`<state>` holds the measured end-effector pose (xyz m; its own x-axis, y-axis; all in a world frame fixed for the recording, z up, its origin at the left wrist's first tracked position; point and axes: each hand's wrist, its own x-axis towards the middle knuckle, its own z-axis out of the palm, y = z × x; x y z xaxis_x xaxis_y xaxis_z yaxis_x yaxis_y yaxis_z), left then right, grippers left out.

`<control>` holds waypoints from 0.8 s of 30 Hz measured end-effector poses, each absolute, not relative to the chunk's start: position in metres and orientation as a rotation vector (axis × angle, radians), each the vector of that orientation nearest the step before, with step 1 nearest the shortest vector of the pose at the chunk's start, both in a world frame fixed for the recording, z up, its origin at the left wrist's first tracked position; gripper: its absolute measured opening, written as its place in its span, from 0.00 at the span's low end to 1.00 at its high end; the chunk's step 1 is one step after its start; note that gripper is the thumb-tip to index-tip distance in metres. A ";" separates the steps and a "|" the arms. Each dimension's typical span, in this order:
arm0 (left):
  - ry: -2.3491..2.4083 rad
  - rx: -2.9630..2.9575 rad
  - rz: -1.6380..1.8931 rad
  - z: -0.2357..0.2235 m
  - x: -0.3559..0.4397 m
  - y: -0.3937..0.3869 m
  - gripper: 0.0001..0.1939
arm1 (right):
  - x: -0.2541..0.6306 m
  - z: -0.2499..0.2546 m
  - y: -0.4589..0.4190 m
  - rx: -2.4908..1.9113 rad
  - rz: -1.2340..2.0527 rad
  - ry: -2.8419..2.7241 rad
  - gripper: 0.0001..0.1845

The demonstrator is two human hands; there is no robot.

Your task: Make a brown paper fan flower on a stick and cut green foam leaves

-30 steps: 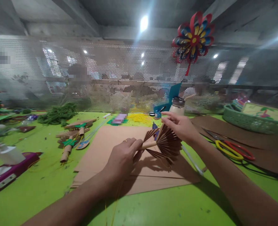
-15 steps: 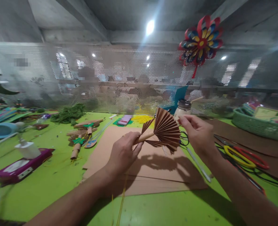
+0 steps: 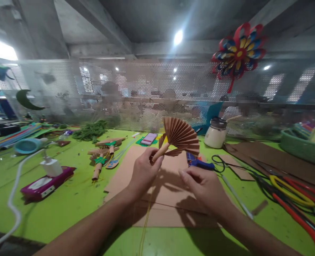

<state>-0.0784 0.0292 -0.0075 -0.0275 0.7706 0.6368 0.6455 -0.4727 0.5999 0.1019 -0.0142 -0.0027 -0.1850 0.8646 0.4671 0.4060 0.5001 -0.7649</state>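
Far L–R: purple power strip, then green tabletop up to the brown sheets' L edge. L hand clasps the rolled stem of a pleated paper fan over them, its rim spreading R. A gap, then R hand — fingers loosely curled, can't tell if holding anything — nr a blue tool.

The single head-worn camera looks from the person's own eye level forward and down, close behind the left hand and right hand, taking in the green tabletop widely, with the perforated screen facing it beyond and the ceiling above.
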 end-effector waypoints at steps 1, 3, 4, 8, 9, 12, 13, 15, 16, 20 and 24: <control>1.560 2.086 1.514 -0.007 -0.079 0.029 0.09 | 0.104 0.001 -0.016 -1.064 0.563 -1.761 0.18; 1.582 2.064 1.495 -0.007 -0.079 0.030 0.09 | 0.112 0.010 -0.016 -1.066 0.487 -1.692 0.19; 1.577 2.058 1.488 -0.007 -0.079 0.031 0.09 | 0.116 0.013 -0.014 -1.071 0.453 -1.647 0.19; 1.504 1.995 1.474 -0.009 -0.078 0.034 0.09 | 0.127 0.014 0.001 -1.088 0.428 -1.492 0.19; 1.491 1.955 1.472 -0.009 -0.078 0.035 0.09 | 0.126 0.010 0.003 -1.102 0.479 -1.518 0.20; 1.466 1.832 1.475 -0.010 -0.077 0.036 0.10 | 0.111 -0.008 0.004 -1.131 0.765 -1.740 0.21; 1.458 1.810 1.480 -0.010 -0.076 0.036 0.11 | 0.105 -0.013 0.003 -1.097 0.882 -1.794 0.19; 1.428 1.806 1.497 -0.009 -0.073 0.033 0.11 | 0.094 -0.022 0.002 -1.034 1.151 -1.737 0.14; 1.407 1.821 1.503 -0.009 -0.071 0.031 0.11 | 0.091 -0.024 0.002 -1.010 1.247 -1.663 0.14; 1.301 1.897 1.489 -0.011 -0.060 0.021 0.10 | 0.084 -0.020 0.007 -0.922 1.299 -1.386 0.20; 1.304 1.959 1.435 -0.017 -0.051 0.012 0.09 | 0.076 -0.013 0.005 -0.837 1.223 -1.203 0.16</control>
<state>-0.0509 0.0120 -0.0167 0.0463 0.8436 0.5350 0.4523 -0.4953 0.7417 0.0762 0.0048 -0.0128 -0.0759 0.9725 0.2203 -0.2363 0.1971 -0.9515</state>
